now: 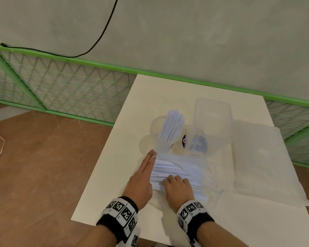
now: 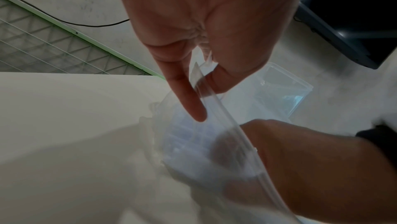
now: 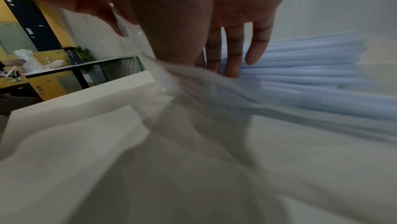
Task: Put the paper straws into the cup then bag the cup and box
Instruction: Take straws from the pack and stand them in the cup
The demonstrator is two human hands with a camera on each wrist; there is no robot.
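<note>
A clear cup (image 1: 156, 130) stands mid-table with a bundle of white paper straws (image 1: 173, 125) upright in it. To its right stands the clear box (image 1: 208, 139) with its lid raised. In front of them lies a clear zip bag (image 1: 189, 166) full of more straws (image 3: 311, 68). My left hand (image 1: 150, 159) lies along that bag's left edge. In the left wrist view its thumb and index finger (image 2: 206, 95) pinch the bag's zip rim (image 2: 225, 114). My right hand (image 1: 173, 180) reaches into the bag mouth, its fingers (image 3: 234, 58) curled onto the straws.
A large flat translucent bag (image 1: 262, 163) lies on the right part of the white table (image 1: 150, 97). A green mesh fence (image 1: 61, 81) and a grey wall run behind the table. Brown floor lies beyond the table's left edge.
</note>
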